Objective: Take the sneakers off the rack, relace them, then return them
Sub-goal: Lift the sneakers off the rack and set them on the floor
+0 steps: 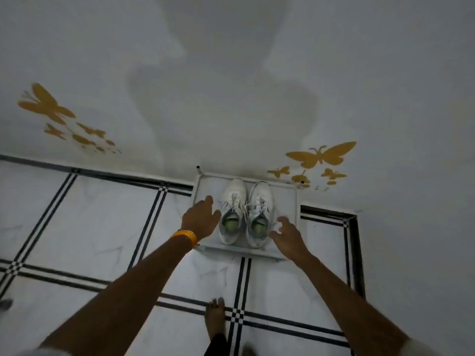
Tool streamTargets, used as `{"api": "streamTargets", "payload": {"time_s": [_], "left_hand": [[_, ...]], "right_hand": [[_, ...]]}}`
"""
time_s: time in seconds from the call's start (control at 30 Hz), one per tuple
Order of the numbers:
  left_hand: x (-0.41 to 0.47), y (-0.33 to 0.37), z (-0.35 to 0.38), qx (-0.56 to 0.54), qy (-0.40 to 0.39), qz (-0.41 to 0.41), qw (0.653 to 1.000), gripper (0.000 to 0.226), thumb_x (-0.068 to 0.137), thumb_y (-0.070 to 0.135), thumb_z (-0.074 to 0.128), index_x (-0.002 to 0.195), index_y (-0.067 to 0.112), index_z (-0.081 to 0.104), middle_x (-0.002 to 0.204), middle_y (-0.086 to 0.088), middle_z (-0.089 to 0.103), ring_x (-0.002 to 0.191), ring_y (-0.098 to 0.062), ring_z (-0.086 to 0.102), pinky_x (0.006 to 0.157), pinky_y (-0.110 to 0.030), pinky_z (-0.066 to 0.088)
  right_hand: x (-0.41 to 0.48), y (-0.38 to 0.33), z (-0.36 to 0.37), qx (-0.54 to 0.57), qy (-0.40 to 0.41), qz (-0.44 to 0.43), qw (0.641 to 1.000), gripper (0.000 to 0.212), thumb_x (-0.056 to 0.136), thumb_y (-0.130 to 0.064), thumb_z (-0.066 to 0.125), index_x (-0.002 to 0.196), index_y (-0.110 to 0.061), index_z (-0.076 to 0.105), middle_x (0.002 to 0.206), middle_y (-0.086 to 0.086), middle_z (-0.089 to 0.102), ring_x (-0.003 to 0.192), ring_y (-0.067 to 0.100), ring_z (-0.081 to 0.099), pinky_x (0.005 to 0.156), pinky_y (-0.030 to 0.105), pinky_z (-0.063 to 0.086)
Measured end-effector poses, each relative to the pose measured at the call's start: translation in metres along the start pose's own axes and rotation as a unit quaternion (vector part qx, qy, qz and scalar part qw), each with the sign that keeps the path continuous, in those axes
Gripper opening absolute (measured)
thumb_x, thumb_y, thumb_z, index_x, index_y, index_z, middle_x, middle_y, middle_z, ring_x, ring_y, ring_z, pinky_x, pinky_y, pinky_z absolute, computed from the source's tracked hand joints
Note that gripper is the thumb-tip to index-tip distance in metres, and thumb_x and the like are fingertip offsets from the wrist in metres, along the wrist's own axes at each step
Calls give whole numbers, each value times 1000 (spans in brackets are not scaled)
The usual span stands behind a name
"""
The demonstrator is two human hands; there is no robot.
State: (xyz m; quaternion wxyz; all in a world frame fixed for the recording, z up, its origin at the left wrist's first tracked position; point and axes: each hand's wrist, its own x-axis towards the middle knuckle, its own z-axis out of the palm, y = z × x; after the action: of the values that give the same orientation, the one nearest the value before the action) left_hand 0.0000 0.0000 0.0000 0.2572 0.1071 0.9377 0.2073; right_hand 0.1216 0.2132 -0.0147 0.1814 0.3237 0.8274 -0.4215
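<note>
Pair of white laced sneakers point(245, 213), side by side on white metal rack point(293, 201). Left hand point(201, 218) and right hand point(289, 233): fingers spread, empty, flanking the pair.

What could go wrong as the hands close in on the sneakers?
1. Loose laces trail between the two sneakers; lifting the left sneaker alone may drag the right sneaker along.
2. The rack looks light and stands low by the wall; a sideways pull could shift it.
3. The left hand and right hand are both open beside the shoes, not yet touching; a shallow grip on the smooth uppers might slip.
</note>
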Motion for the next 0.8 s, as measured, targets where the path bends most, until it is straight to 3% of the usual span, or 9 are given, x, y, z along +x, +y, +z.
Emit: {"api": "streamTargets", "payload": {"time_s": [0.13,0.2,0.37,0.53,0.67,0.8], "left_hand": [[88,-36,74,4,-57,-37,998,60,94,34,53,144,9,31,134,-21,54,120,-38,54,97,-43,44],[126,-56,112,-9,-59,-50,997,62,92,33,56,143,9,31,133,-22,55,118,-40,55,95,-44,45],[174,-87,182,4,-56,-21,998,43,90,30,56,125,10,40,103,-25,67,84,-44,65,75,-47,57],[174,-94,209,-1,26,25,999,28,92,18,49,117,5,44,92,-25,68,78,-45,64,67,-46,53],[152,-88,201,-32,24,41,998,21,92,13,47,111,3,47,89,-26,68,76,-45,64,66,-46,54],[101,-74,177,-43,55,50,996,24,93,12,46,115,3,47,89,-24,69,76,-44,64,64,-40,49]], "right_hand": [[105,32,50,-28,8,30,999,60,89,-20,58,143,-8,33,134,22,48,116,36,55,85,35,47],[151,53,77,-59,22,43,997,66,88,-21,58,146,-10,28,136,24,44,117,40,53,90,42,50],[211,109,117,-110,63,32,991,57,87,-12,56,139,-4,34,123,24,57,107,40,60,87,44,51],[215,131,132,-96,116,-17,988,41,89,-3,48,130,-2,46,117,21,62,105,38,60,88,44,50],[189,125,122,-60,102,-40,992,45,87,1,51,131,-7,48,118,17,63,108,35,61,91,46,51],[127,103,109,-23,115,-54,992,52,89,0,51,139,-8,42,125,16,59,114,32,58,95,39,48]]}}
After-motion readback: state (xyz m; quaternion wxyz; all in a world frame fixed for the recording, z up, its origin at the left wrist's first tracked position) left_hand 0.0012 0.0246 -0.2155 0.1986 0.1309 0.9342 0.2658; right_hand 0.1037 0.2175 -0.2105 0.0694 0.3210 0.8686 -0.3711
